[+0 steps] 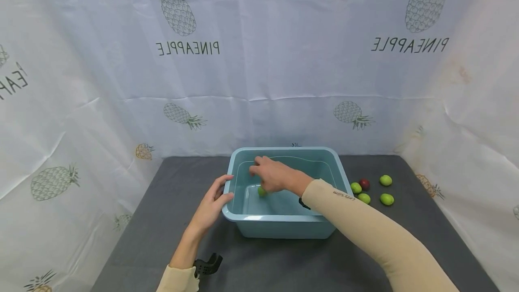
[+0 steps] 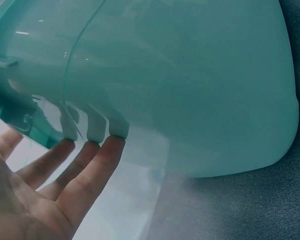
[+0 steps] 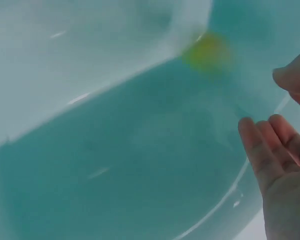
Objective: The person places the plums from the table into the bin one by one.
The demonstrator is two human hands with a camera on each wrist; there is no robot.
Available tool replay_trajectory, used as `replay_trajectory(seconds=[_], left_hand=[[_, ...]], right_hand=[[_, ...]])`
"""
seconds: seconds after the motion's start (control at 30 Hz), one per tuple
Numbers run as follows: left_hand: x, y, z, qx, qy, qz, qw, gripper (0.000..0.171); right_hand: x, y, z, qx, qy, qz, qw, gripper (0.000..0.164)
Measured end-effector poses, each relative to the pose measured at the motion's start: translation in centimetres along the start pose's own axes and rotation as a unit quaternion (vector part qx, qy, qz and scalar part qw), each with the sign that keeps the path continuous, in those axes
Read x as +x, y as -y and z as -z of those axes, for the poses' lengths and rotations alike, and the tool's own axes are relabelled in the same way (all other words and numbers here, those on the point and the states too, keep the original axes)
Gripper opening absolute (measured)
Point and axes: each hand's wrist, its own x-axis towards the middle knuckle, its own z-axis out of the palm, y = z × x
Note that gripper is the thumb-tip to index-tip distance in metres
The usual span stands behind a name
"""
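A light blue plastic basin (image 1: 279,218) stands on the dark table. My left hand (image 1: 211,202) is at its left rim; in the left wrist view its fairly straight fingers (image 2: 92,175) touch the outer wall. My right hand (image 1: 273,174) reaches over the inside of the basin with nothing in its grasp, thumb and fingers apart in the right wrist view. Below it a small green fruit (image 1: 261,191), which looks like a lime, lies on the basin floor, partly hidden by the hand. The right wrist view shows this fruit (image 3: 208,51) as a blurred yellow-green patch.
Right of the basin lie several lime-like green fruits (image 1: 387,199) and one small dark red round fruit (image 1: 364,184). A white curtain (image 1: 292,71) with pineapple prints hangs behind and beside the dark table (image 1: 162,238).
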Motion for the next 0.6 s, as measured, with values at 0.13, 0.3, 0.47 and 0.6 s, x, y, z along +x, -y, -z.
replay_trajectory(seconds=[0.13, 0.3, 0.47, 0.6], left_hand=[[0.0, 0.1, -0.1, 0.001, -0.001, -0.001, 1.0, 0.047], [0.0, 0.1, 0.0, 0.001, -0.001, 0.0, 1.0, 0.047], [0.1, 0.2, 0.1, 0.002, -0.001, 0.0, 1.0, 0.047], [0.1, 0.2, 0.2, -0.001, 0.001, 0.0, 1.0, 0.047]], right_hand=[[-0.4, -0.2, 0.9, 0.023, -0.008, -0.007, 1.0, 0.022], [-1.6, -0.2, 2.3, 0.046, -0.008, -0.005, 0.999, 0.017], [-3.4, -0.3, 4.0, 0.073, -0.034, 0.004, 0.997, 0.017], [-5.0, -0.5, 5.2, 0.081, -0.057, 0.01, 0.995, 0.018]])
